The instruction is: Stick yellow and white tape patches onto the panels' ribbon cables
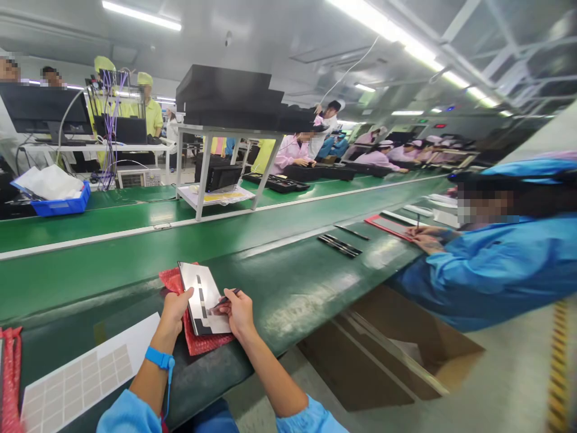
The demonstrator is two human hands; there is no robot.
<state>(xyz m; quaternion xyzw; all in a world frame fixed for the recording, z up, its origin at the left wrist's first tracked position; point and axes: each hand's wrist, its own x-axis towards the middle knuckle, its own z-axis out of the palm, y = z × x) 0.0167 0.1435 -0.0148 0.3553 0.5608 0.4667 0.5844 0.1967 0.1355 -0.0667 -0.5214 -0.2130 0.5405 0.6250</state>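
Observation:
A flat silver panel (207,282) with black strips and a black lower corner lies tilted on red bubble wrap (198,346) at the bench edge. My left hand (175,310) grips the panel's left edge, thumb on top and the other fingers mostly hidden. Pinched in my right hand (240,313) is a slim dark pen-like tool (231,297), its tip low over the panel's right half; whether it touches cannot be made out. A blue strap (158,358) with a cord circles my left wrist.
Left of me lies a white sheet of grey squares (76,382), beside more red wrap (11,379). Black strips (340,245) rest farther along the green bench. A co-worker in blue (496,258) sits at the right. Behind the bench are a blue bin (61,204) and a white rack (202,180).

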